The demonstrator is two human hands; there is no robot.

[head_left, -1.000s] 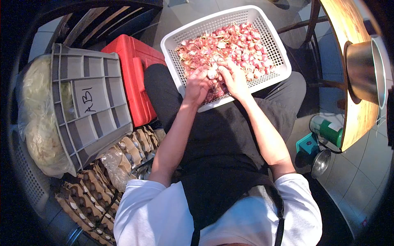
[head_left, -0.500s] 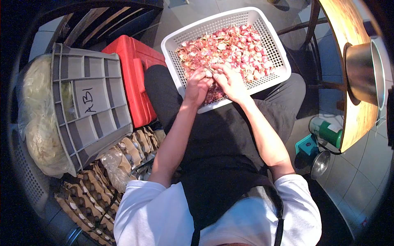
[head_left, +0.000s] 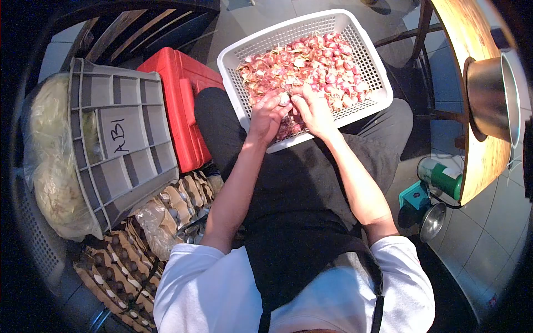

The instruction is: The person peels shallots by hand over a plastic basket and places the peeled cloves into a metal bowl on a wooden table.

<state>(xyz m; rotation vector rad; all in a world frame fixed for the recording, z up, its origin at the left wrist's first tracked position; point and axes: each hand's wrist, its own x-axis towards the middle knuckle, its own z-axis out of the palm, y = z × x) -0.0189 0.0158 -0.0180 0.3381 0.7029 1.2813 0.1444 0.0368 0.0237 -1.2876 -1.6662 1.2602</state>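
My left hand [head_left: 266, 119] is closed around a pale shallot [head_left: 284, 99] at its fingertips. Close against it, my right hand [head_left: 314, 114] has its fingers curled in a pinch at the shallot; whatever lies between them is too small to make out. Both hands are over the near side of a white perforated plastic basket [head_left: 375, 69], which rests across my lap. Inside lie many small reddish-purple shallots [head_left: 333, 72], with dry papery skins [head_left: 283, 61] heaped mostly toward the left and middle. Darker red pieces [head_left: 288, 129] show below my hands.
To the left are a red box [head_left: 183, 111], a grey crate [head_left: 125, 133] marked "ABI" with plastic-bagged contents, and egg trays [head_left: 119, 272]. At right, a metal pot [head_left: 488, 100] stands on a wooden table [head_left: 472, 183], near a green can [head_left: 444, 176] and a scale [head_left: 416, 197].
The pale shallot shows more plainly between my fingers. My right fingers have shifted slightly over it, while the basket has hardly moved.
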